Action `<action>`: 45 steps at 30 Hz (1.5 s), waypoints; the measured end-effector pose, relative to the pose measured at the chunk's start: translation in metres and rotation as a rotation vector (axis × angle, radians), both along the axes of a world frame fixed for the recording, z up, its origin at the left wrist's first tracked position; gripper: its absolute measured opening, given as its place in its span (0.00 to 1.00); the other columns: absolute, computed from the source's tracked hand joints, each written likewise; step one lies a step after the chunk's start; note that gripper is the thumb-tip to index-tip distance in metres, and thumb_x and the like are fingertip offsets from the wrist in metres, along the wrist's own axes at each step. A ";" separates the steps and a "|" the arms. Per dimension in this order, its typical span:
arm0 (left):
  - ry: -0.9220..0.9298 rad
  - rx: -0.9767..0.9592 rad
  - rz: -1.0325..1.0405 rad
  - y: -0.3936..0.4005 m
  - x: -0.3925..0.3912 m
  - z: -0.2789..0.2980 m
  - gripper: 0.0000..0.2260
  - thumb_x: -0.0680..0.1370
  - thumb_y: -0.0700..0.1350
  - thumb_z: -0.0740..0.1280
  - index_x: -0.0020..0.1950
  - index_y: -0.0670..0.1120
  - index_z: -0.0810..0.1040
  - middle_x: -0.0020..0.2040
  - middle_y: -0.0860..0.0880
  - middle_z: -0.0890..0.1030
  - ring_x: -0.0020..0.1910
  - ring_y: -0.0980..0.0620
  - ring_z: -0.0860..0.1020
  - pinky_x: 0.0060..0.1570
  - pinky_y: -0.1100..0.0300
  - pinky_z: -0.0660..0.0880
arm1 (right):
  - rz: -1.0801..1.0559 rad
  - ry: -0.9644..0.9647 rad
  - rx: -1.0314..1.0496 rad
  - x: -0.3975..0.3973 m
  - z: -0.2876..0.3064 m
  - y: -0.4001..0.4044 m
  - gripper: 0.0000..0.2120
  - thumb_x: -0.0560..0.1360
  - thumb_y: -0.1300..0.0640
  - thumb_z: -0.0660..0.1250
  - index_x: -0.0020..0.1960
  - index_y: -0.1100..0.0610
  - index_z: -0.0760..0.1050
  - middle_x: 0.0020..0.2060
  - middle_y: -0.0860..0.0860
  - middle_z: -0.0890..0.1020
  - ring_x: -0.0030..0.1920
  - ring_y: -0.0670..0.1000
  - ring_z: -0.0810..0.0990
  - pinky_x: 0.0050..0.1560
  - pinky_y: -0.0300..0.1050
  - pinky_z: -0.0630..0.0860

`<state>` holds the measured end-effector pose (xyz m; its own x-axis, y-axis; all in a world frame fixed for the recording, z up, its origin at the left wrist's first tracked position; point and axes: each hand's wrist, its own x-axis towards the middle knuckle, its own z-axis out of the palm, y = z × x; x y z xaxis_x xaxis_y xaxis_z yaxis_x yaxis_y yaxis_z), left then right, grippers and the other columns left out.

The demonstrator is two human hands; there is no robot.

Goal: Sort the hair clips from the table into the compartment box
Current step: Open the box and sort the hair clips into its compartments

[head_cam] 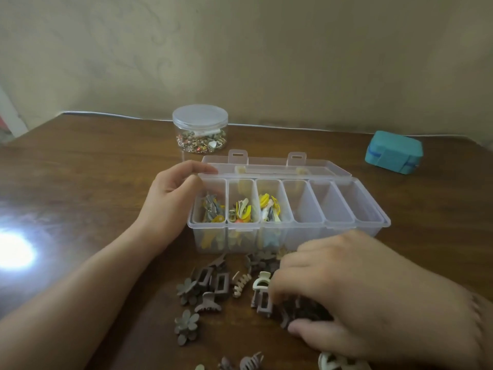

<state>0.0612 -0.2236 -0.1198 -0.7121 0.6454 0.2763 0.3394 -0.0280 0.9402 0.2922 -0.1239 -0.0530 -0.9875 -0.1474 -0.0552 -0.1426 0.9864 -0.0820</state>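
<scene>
Three compartments of our compartment box [289, 231] hold clips; beside our left hand [173, 198] gripping its corner, three stay empty, while our right hand [354, 289] curls over brown hair clips [213, 287] on the counter [93, 188].

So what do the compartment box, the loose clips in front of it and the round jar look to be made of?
Compartment box: clear, slightly frosted plastic; the clips inside show through its walls. Loose clips: probably matte plastic in brown, taupe and cream, without shine. Round jar: clear glossy plastic by the look, with a translucent lid; its small mixed contents are visible. It could be glass, which I cannot rule out.
</scene>
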 end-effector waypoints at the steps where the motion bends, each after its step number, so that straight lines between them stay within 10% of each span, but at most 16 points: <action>1: -0.004 0.000 0.001 0.000 0.000 0.000 0.13 0.71 0.45 0.61 0.47 0.54 0.84 0.44 0.58 0.86 0.48 0.61 0.82 0.46 0.64 0.74 | -0.028 0.007 -0.035 0.001 0.003 0.003 0.12 0.71 0.38 0.63 0.53 0.39 0.71 0.42 0.37 0.79 0.43 0.39 0.77 0.39 0.39 0.76; 8: -0.009 0.008 0.000 0.000 0.002 0.001 0.12 0.70 0.46 0.61 0.46 0.55 0.84 0.43 0.58 0.86 0.47 0.62 0.82 0.46 0.61 0.74 | -0.422 0.593 -0.284 -0.002 0.007 0.034 0.11 0.70 0.40 0.62 0.51 0.40 0.74 0.39 0.34 0.76 0.40 0.43 0.76 0.34 0.31 0.69; 15: -0.015 0.003 0.002 -0.001 0.000 0.002 0.13 0.70 0.45 0.61 0.46 0.55 0.84 0.44 0.57 0.86 0.47 0.61 0.82 0.47 0.61 0.75 | -0.344 0.525 -0.113 0.000 0.007 0.032 0.10 0.72 0.41 0.62 0.50 0.43 0.75 0.39 0.37 0.77 0.40 0.38 0.73 0.37 0.36 0.70; 21: -0.037 0.003 0.016 -0.001 -0.002 0.001 0.13 0.70 0.45 0.61 0.47 0.54 0.84 0.45 0.55 0.86 0.48 0.59 0.82 0.47 0.60 0.75 | 0.046 -0.125 -0.097 0.007 0.010 0.017 0.12 0.71 0.39 0.66 0.55 0.37 0.74 0.51 0.33 0.77 0.53 0.38 0.73 0.47 0.38 0.74; 30: -0.042 0.004 0.012 0.000 -0.001 0.002 0.13 0.69 0.46 0.61 0.46 0.54 0.84 0.43 0.56 0.86 0.47 0.59 0.82 0.47 0.58 0.75 | 0.042 0.005 -0.188 0.000 0.002 0.025 0.05 0.73 0.50 0.71 0.48 0.41 0.78 0.41 0.38 0.79 0.45 0.40 0.76 0.41 0.38 0.75; 38: -0.037 0.008 -0.014 -0.001 0.000 0.002 0.13 0.70 0.46 0.61 0.47 0.53 0.83 0.43 0.57 0.86 0.45 0.61 0.82 0.45 0.61 0.75 | -0.362 0.719 -0.357 -0.007 0.000 0.039 0.08 0.70 0.54 0.71 0.45 0.43 0.75 0.37 0.36 0.78 0.40 0.46 0.77 0.36 0.30 0.72; 45: -0.141 0.014 0.018 0.000 -0.008 0.002 0.13 0.68 0.45 0.63 0.45 0.52 0.86 0.52 0.49 0.86 0.58 0.46 0.81 0.58 0.47 0.76 | -0.192 0.387 -0.212 0.002 0.008 0.031 0.06 0.72 0.41 0.63 0.46 0.41 0.75 0.35 0.36 0.77 0.34 0.41 0.76 0.33 0.33 0.72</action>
